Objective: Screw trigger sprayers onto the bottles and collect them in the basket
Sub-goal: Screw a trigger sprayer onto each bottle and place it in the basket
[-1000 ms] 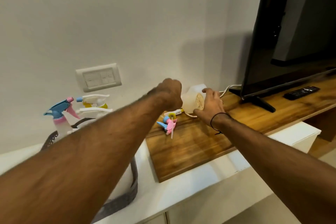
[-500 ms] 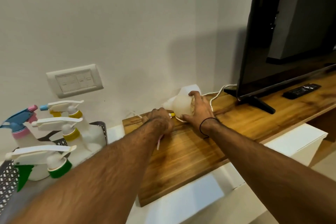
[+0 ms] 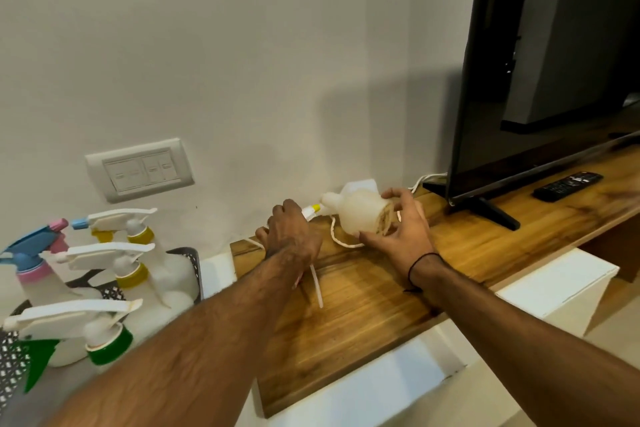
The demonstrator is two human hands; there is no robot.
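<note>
Plain grey wall (image 3: 242,45) at the back with a switch plate (image 3: 139,170) on it, and a wooden desk (image 3: 381,305) running along it over white cabinets (image 3: 561,291). Big black TV (image 3: 554,62) stands on the right end of the desk, with a remote (image 3: 568,185) just in front of it.

Right hand (image 3: 401,232) has its fingers curled round the bottom of a white bottle (image 3: 356,215), which lies on its side at the far edge of the desk, neck pointing left. Left hand (image 3: 294,236) is clenched over a sprayer (image 3: 311,211) just left of the bottle; only its yellow-and-white tip pokes out past the knuckles, and a white dip tube (image 3: 317,288) sticks out towards the near side. A loose white tube (image 3: 341,239) curls on the wood between the hands.

Basket (image 3: 192,263) sits on the left, off the wood, holding finished bottles: one blue-and-pink sprayer top, two with yellow collars, one with green.
</note>
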